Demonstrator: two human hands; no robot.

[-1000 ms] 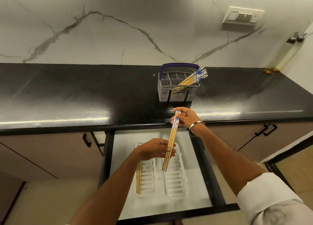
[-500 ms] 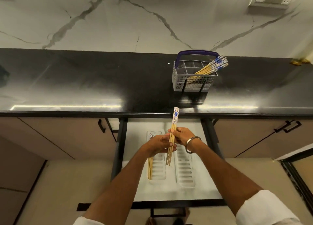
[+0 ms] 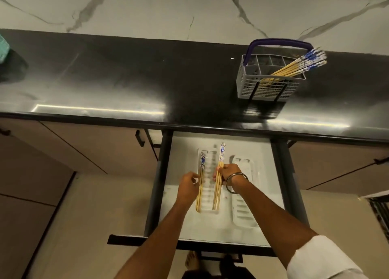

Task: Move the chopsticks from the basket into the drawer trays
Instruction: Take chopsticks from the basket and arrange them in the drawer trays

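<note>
A grey basket (image 3: pixel 271 83) with a purple handle stands on the black counter at the right, and several blue-tipped wooden chopsticks (image 3: pixel 294 67) lean out of it. Below the counter, the open drawer (image 3: pixel 181 152) holds two white slotted trays. A few chopsticks (image 3: pixel 201 186) lie along the left side of the left tray (image 3: pixel 208 194). My right hand (image 3: pixel 227 172) grips a bundle of chopsticks (image 3: pixel 217 192) over that tray's right side. My left hand (image 3: pixel 188 185) is curled beside the laid chopsticks, fingertips at them. The right tray (image 3: pixel 245 213) is partly hidden by my right forearm.
The black countertop (image 3: pixel 126 78) overhangs the drawer's back. Brown cabinet doors with black handles (image 3: pixel 140 138) flank the drawer. A teal object (image 3: pixel 3 49) sits at the counter's far left. The drawer's black front (image 3: pixel 189 244) is near me, with feet below it.
The view has tilted down. My left hand let go of the bundle and moved left to the laid chopsticks. My right hand lowered the bundle toward the left tray.
</note>
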